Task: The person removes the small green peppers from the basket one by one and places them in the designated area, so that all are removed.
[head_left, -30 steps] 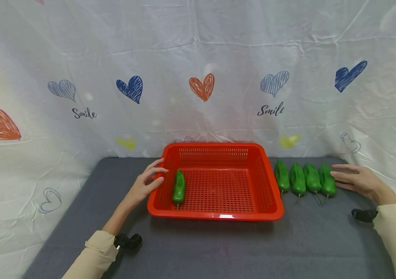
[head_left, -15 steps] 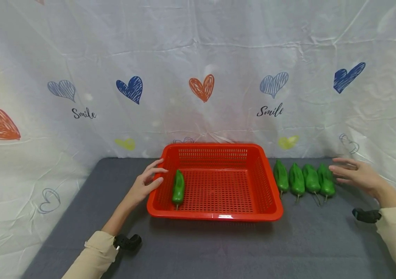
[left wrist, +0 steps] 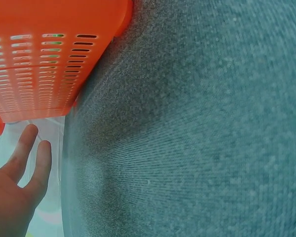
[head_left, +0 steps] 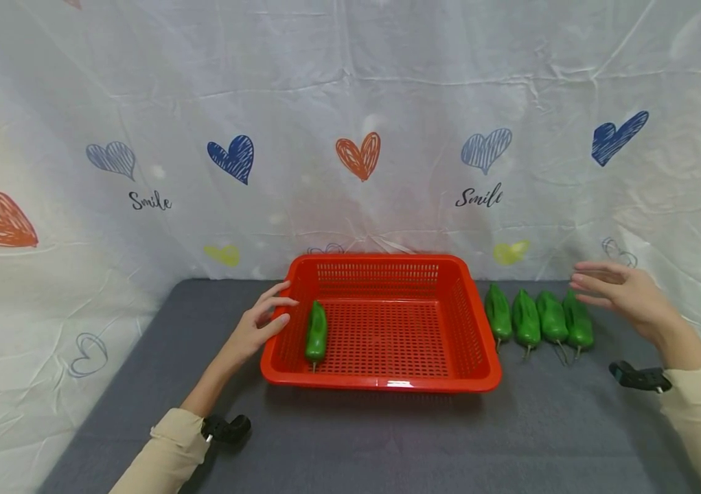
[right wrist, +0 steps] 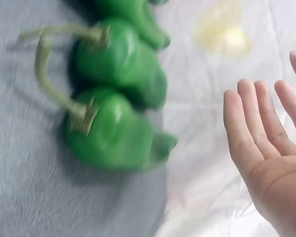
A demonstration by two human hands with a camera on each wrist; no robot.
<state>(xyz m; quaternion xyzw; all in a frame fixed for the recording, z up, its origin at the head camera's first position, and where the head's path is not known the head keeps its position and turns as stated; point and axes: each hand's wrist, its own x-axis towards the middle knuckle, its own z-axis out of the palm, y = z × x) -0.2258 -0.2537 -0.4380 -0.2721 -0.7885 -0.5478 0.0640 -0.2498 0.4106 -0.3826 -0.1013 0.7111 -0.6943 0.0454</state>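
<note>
A red plastic basket (head_left: 381,381) with slotted walls stands in the middle of the table. One green pepper (head_left: 316,333) lies along its left side inside. My left hand (head_left: 257,326) rests at the basket's left rim, fingers spread and relaxed. To the right of the basket, several green peppers lie side by side in a row, stems toward me. My right hand (head_left: 625,295) is raised over the far end of the rightmost pepper (head_left: 580,329), fingers extended and holding nothing. In the right wrist view the hand is apart from the nearest pepper (right wrist: 113,133).
A grey cloth covers the table (head_left: 375,446). Right behind the basket hangs a white curtain (head_left: 301,75) printed with hearts and "Smile". Black wrist cameras (head_left: 226,429) are strapped to both forearms.
My right hand has lifted off the rightmost pepper's side and moved up and slightly left above it. The left hand, basket and peppers stay where they were.
</note>
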